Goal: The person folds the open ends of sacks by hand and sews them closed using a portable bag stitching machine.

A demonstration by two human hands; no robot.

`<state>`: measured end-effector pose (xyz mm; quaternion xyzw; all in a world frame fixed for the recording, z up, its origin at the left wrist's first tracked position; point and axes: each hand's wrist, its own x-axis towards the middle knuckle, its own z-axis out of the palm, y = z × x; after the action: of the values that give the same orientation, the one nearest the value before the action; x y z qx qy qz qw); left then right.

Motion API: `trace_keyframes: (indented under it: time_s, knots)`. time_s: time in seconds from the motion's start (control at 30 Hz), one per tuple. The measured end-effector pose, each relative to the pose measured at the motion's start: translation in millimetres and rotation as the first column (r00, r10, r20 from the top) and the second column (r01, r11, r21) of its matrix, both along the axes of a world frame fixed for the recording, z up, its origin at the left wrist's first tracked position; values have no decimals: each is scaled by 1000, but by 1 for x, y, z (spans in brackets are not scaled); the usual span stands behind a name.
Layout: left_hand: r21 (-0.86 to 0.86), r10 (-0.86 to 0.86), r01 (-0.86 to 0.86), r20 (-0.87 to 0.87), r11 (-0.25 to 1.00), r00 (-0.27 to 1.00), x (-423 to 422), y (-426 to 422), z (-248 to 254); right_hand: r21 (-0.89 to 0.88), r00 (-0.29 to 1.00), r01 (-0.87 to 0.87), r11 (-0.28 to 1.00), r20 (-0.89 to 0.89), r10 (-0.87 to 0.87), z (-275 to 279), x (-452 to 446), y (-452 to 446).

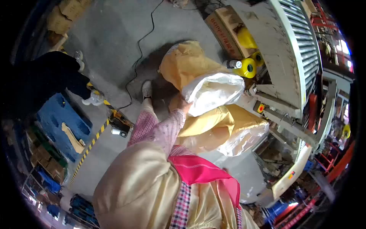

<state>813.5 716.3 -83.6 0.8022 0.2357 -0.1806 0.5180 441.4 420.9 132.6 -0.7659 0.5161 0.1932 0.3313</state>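
Observation:
My left hand (185, 105) is closed on the near edge of a white plastic liner (217, 89) at the mouth of a tan sack (187, 63). The liner's opening faces me and looks bright inside. Just below it, a second tan sack (213, 124) with a clear plastic liner (246, 139) lies crumpled against the first. My left sleeve is light with a small pattern. My right hand does not show.
A carton (228, 36), yellow rolls (248, 68) and a roller conveyor (301, 42) are at the upper right. A black cable (138, 47) crosses the floor. Another person in dark clothes (42, 82) stands at left by a blue pallet (63, 122), beyond striped tape (91, 143).

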Motion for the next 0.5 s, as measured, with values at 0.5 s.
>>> trace_keyframes:
  time_s: [0.5]
  knots:
    - [-161, -828, 815, -188, 556, 528, 55, 100, 108, -102, 827, -559, 823, -3, 562, 25, 309, 187]
